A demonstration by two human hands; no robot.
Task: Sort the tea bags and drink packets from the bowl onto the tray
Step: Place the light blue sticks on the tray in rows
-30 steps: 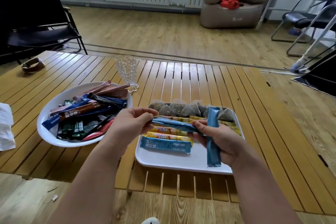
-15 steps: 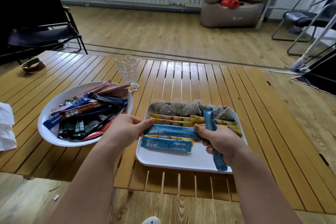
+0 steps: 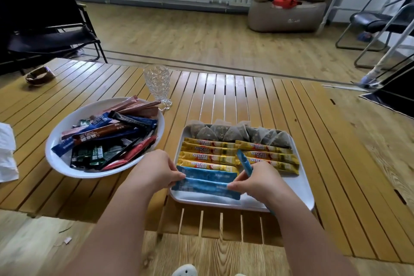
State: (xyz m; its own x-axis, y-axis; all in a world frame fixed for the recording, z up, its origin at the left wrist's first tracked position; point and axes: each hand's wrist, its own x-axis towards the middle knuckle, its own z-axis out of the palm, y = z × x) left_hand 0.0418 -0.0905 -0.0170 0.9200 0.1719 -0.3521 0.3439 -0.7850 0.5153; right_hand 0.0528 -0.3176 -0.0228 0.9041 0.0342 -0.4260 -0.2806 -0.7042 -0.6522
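Observation:
A white bowl [image 3: 58,139] on the left holds several mixed drink packets [image 3: 105,132]. The white tray [image 3: 301,188] at centre right carries a back row of pyramid tea bags [image 3: 233,133], yellow Nescafe sticks [image 3: 208,150] and two light-blue sticks [image 3: 206,178] at the front. My left hand [image 3: 154,171] pinches the left end of the front blue stick. My right hand [image 3: 257,184] pinches its right end and also grips another blue stick [image 3: 244,162], which stands up out of the fist.
A cut-glass goblet [image 3: 158,84] stands behind the bowl on the slatted wooden table [image 3: 257,96]. White paper [image 3: 6,152] lies at the left edge, a small brown item [image 3: 39,74] at far left. Chairs and a beanbag stand beyond.
Both hands have lowered the blue stick from above the tray down to its front, next to the first blue stick. The camera has tilted down a little.

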